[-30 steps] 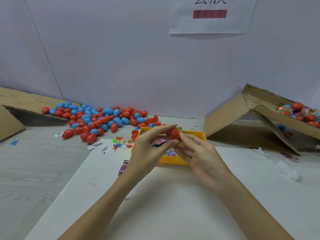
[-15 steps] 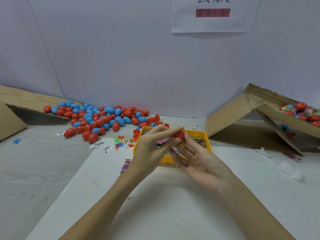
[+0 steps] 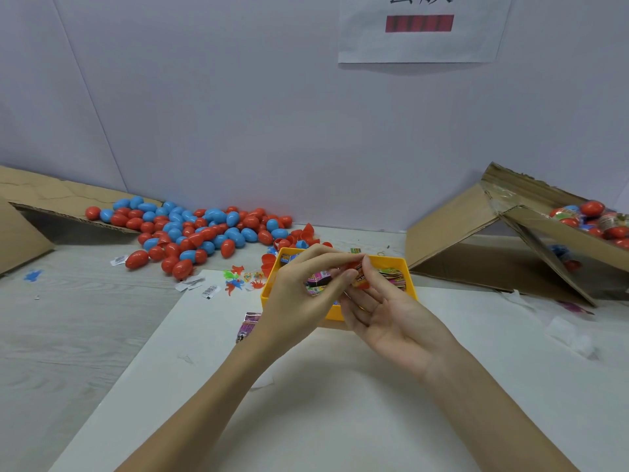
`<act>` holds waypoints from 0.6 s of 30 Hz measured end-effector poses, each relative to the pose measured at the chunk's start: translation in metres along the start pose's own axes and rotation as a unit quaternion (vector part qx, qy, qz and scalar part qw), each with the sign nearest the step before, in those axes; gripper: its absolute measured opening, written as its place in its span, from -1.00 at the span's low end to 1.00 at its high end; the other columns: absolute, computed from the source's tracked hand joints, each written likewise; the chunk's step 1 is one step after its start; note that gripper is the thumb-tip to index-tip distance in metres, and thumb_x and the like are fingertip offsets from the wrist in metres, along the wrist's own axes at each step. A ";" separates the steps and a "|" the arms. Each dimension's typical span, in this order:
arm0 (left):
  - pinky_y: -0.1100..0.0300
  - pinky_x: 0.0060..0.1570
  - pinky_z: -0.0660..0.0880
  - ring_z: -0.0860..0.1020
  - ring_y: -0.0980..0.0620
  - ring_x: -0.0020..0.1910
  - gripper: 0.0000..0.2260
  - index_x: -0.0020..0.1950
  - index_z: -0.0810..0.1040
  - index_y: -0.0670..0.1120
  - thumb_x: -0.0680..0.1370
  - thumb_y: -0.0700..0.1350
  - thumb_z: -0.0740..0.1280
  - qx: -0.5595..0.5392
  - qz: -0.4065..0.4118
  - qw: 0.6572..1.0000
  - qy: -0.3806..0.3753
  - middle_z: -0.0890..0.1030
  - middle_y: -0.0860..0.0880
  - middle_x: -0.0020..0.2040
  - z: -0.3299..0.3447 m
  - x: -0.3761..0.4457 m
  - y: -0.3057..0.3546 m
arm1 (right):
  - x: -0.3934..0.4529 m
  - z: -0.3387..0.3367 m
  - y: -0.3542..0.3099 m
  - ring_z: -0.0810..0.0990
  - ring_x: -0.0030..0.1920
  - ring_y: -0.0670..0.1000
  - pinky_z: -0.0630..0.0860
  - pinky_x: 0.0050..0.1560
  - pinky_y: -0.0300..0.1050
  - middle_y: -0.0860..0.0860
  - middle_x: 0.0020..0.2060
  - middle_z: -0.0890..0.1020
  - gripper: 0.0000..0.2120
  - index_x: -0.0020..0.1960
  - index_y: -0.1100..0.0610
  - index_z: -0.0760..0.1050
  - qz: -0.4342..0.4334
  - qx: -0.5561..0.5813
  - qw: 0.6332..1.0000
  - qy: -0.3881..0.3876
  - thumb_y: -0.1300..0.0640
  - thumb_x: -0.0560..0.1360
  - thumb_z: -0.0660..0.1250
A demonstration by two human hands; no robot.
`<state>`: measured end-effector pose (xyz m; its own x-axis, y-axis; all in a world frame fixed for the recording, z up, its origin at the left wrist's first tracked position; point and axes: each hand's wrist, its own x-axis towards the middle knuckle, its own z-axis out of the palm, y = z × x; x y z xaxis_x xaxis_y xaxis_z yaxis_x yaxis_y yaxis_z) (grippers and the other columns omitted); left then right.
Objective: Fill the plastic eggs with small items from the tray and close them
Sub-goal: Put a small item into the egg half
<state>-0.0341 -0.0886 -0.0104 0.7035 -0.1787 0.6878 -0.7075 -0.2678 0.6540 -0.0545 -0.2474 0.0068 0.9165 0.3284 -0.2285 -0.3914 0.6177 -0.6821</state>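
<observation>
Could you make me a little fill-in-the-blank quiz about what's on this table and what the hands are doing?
1. The tray holding the small packets is coloured ____.
2. The loose pile of eggs near the wall is red and ____.
3. The left hand and right hand meet around a small ____ egg piece.
4. The filled eggs on the right lie in a ____ box.

Missing words: yellow; blue; red; cardboard

red egg mostly hidden between the fingertips, open or closed unclear. Yellow tray front wall behind both hands. Wall sign cropped at top edge, text unreadable.
</observation>
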 end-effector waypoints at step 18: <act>0.40 0.06 0.50 0.55 0.15 0.03 -0.68 0.12 0.65 -0.17 0.41 -0.36 0.57 0.206 0.077 0.975 -0.007 0.64 -0.03 0.06 0.008 -0.003 -0.003 | 0.006 -0.006 0.022 0.75 0.00 -0.06 0.67 0.00 -0.18 -0.08 -0.09 0.77 -0.82 0.01 -0.05 0.64 -0.243 -0.284 0.922 0.105 0.10 0.45 0.57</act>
<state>-0.0337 -0.0950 -0.0164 0.5946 -0.2589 0.7612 -0.7192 -0.5945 0.3595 -0.0574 -0.2363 -0.0137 0.9914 -0.0703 0.1108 0.1209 0.1618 -0.9794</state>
